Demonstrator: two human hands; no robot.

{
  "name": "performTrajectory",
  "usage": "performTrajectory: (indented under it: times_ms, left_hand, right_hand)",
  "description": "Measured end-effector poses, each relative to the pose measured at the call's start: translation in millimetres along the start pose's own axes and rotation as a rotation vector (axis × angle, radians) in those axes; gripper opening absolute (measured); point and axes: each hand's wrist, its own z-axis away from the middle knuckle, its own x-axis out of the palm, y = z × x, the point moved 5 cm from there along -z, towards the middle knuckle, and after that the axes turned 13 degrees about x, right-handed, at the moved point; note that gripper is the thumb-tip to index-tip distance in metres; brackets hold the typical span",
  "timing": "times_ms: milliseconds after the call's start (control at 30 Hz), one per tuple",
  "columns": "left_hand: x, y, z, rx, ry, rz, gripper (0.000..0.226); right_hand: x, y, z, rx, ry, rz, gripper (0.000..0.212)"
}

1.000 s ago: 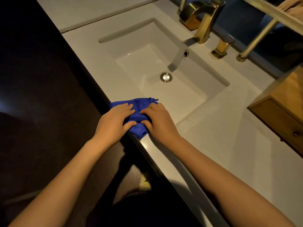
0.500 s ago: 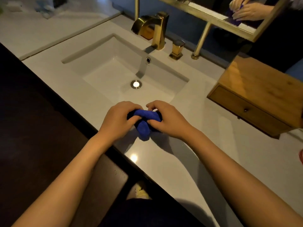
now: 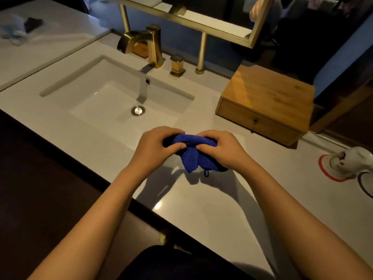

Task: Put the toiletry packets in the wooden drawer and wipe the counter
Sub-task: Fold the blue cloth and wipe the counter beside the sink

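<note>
A bunched blue cloth (image 3: 191, 156) hangs just above the white counter (image 3: 201, 209), in front of the sink. My left hand (image 3: 155, 148) grips its left end and my right hand (image 3: 220, 148) grips its right end. A fold and a small loop dangle below my fingers. The wooden drawer box (image 3: 266, 102) stands on the counter to the right of the sink, its drawer closed. No toiletry packets show on the counter.
The rectangular sink (image 3: 113, 98) lies ahead, with a gold faucet (image 3: 145, 45) and handle (image 3: 177, 64) behind it. A gold-framed mirror (image 3: 201, 15) stands at the back. A white ceramic piece on a red-rimmed coaster (image 3: 343, 164) sits far right. The dark counter edge (image 3: 60, 142) runs diagonally.
The cloth went from flat under both hands at the counter edge to lifted and bunched between them. The view shifted right, bringing the whole drawer box and the ceramic piece into sight.
</note>
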Motion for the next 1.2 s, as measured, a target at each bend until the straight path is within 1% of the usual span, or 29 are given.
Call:
performTrajectory:
  times_ms: [133,167,233,333,400,467,533,600,700,767,867,933,1033,1133,1200]
  left_hand:
    - [21.6,12.0,2.4,0.027,-0.032,0.007,0.029]
    - [25.7,12.4,3.2,0.031,-0.034,-0.012,0.031]
    - [29.0,7.8,6.8,0.019,0.002,-0.079,0.033]
    - [25.2,-8.6,21.7,-0.099,0.120,-0.134,0.028]
    - [23.9,-24.6,38.6,-0.204,0.170,-0.169,0.029]
    - [24.7,-42.1,59.2,-0.303,0.197,-0.221,0.033]
    - [27.1,-53.5,78.5,-0.366,0.223,-0.268,0.035]
    - [28.3,-57.2,91.3,-0.371,0.240,-0.324,0.034]
    - [24.1,-64.0,100.9,-0.380,0.218,-0.460,0.038]
    - [17.1,-72.3,101.8,-0.400,0.216,-0.513,0.039]
    - [10.0,-91.1,99.5,-0.460,0.186,-0.566,0.039]
    - [11.1,-103.0,97.3,-0.503,0.121,-0.598,0.043]
    - [18.8,-111.9,97.4,-0.577,0.015,-0.659,0.050]
    - [23.1,-112.4,97.6,-0.602,-0.006,-0.703,0.054]
    - [23.5,-112.0,97.4,-0.601,-0.003,-0.719,0.054]
  right_hand:
    - [-13.4,19.5,9.1,0.032,0.024,-0.005,0.021]
    - [-18.2,24.5,10.8,0.039,0.057,-0.016,0.021]
    - [-31.3,36.2,13.9,0.052,0.179,-0.030,0.020]
    - [-48.8,61.4,20.2,0.137,0.373,-0.036,0.014]
    - [-49.8,81.2,22.6,0.186,0.489,-0.023,0.012]
    - [-40.7,96.9,21.7,0.208,0.575,0.048,0.022]
    - [-21.9,106.1,20.4,0.229,0.554,0.091,0.035]
    - [-0.7,107.5,19.5,0.213,0.450,0.109,0.046]
    - [20.6,102.8,17.7,0.132,0.269,0.124,0.058]
    - [20.3,101.8,11.8,0.099,0.212,0.275,0.057]
    - [11.3,94.9,-2.1,0.026,0.244,0.599,0.048]
    - [12.9,90.3,-13.1,-0.045,0.227,0.677,0.048]
    - [21.5,92.9,-24.5,-0.097,0.149,0.612,0.055]
    - [22.2,94.6,-34.3,-0.129,0.204,0.593,0.054]
    - [22.3,92.3,-43.7,-0.108,0.247,0.561,0.051]
